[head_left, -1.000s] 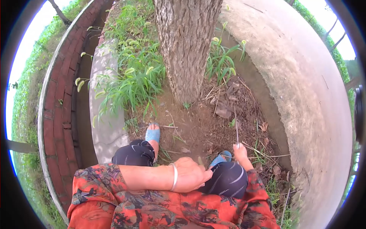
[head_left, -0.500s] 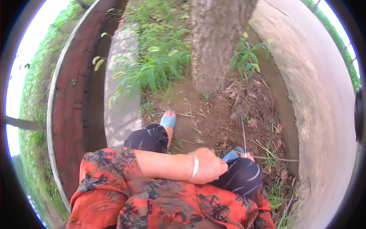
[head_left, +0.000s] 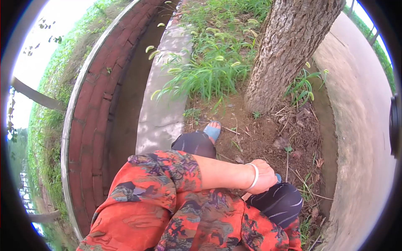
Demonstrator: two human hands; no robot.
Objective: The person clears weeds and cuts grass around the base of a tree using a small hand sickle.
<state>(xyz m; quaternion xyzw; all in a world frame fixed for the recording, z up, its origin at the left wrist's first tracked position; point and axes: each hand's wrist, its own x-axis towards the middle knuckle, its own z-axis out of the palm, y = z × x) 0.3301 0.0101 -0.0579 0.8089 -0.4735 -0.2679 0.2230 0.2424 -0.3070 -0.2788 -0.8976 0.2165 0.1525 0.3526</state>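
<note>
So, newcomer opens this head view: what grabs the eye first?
Probably the red patterned top filling the lower part of the frame, with the bare left forearm crossing it to a white bracelet and the left hand near the dark-clad right knee. Then the thick tree trunk slanting at upper right, green grass to its left, and the red brickwork curving down the left side.

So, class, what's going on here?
A person is sitting or crouching before a tree trunk, left forearm across their front, with a white bracelet. The left hand is by the right knee; whether it grips anything cannot be seen. The right hand is out of sight. Just beyond that knee, a thin stick shows against the soil.
</note>
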